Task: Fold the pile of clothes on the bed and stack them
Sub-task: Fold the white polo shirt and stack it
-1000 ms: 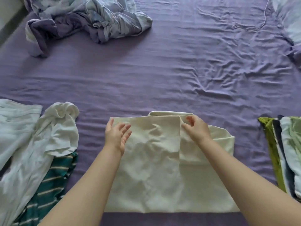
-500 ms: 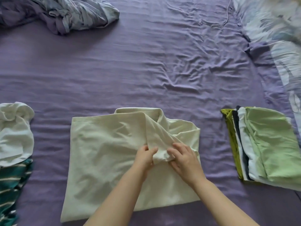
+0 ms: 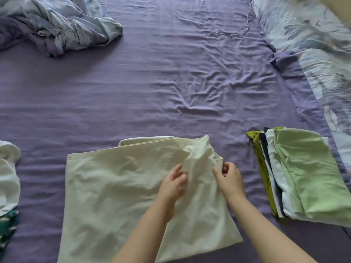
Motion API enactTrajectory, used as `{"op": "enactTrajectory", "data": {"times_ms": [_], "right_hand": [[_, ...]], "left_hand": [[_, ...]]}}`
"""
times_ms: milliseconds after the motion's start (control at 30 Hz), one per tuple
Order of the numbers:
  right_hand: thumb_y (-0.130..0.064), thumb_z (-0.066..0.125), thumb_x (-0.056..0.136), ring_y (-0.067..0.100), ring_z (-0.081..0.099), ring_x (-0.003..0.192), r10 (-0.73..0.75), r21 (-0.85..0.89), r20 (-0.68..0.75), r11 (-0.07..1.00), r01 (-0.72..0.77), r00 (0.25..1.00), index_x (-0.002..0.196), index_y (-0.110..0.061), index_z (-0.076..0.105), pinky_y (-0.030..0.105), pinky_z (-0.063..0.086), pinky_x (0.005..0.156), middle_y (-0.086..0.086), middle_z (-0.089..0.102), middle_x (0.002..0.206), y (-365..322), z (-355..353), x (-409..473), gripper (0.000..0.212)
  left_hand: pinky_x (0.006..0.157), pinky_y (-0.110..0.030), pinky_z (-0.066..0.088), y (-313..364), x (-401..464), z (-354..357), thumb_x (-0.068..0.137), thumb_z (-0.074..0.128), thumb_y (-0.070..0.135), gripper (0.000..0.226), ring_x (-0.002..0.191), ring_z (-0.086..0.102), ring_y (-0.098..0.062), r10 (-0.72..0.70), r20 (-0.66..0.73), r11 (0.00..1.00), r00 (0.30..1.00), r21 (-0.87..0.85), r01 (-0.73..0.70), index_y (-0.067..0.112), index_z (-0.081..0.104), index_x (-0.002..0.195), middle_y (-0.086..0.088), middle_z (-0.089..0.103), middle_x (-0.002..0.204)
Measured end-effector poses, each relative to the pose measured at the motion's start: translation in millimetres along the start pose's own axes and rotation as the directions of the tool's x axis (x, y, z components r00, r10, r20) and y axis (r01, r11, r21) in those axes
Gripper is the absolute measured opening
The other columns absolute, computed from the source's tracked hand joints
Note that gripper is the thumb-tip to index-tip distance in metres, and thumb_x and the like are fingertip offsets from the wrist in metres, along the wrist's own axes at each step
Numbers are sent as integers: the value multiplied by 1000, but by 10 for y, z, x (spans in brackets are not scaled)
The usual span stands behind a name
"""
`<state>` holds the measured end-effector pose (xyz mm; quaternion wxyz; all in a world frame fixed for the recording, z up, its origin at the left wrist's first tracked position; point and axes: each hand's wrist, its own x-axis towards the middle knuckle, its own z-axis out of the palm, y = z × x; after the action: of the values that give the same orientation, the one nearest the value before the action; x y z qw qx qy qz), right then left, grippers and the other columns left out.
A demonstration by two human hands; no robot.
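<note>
**Cream garment half-folded, both hands at its right edge**

Cream cloth lies flat on the purple sheet (image 3: 171, 88), low in the middle of the view: the garment (image 3: 117, 186) being folded. Its long axis runs from the near edge of the bed away from the person, leaning slightly to the right as it goes; the far end is a straight doubled edge, with a second layer peeking out just behind it. The right side has been turned inward, and a loose peak of cloth stands up near the far right corner.

The left hand (image 3: 171, 184) rests on the garment with fingers spread and fairly straight, pressing the cloth just left of the raised fold; it grips nothing. The right hand (image 3: 228, 176) is at the garment's right edge, its thumb and curled fingers pinching the hem there. The 2 hands are near each other, not touching.

To the right, apart from the garment, sits the stack (image 3: 303, 177) of folded clothes: a pale green piece on top, with white, dark and olive layers showing along its left side. Its long axis also runs away from the person, tilted to the left at the far end.

At the left edge lie a crumpled white garment (image 3: 8, 177) and, nearer, a bit of teal striped cloth (image 3: 7, 224). A rumpled floral duvet (image 3: 62, 25) lies at the far left, a floral pillow (image 3: 313, 44) along the right, and a thin white cable (image 3: 247, 29) on the sheet between them.
</note>
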<state>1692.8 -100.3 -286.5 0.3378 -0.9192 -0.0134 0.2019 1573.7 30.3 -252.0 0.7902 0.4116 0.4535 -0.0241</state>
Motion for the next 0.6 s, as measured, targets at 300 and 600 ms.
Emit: {"op": "enactTrajectory", "data": {"times_ms": [300,600], "right_hand": [[-17,62,86,-3,58,96,-134,112,394,989,98,909,124,-38,42,17,43,77,-18,59,115,-84,-161,-592,48],[-6,57,75,-7,59,104,-379,351,515,912,214,769,141,-47,19,10,45,82,-20,53,123,-1131,608,-1271,86]], "left_hand": [[87,-36,48,-294,-338,-256,99,49,20,35,101,59,-16,-41,1,999,999,22,41,25,47,133,3,62,116],[64,-14,53,281,-649,-854,81,45,57,40,89,68,2,148,50,979,988,-148,-139,33,60,109,17,72,98]]}}
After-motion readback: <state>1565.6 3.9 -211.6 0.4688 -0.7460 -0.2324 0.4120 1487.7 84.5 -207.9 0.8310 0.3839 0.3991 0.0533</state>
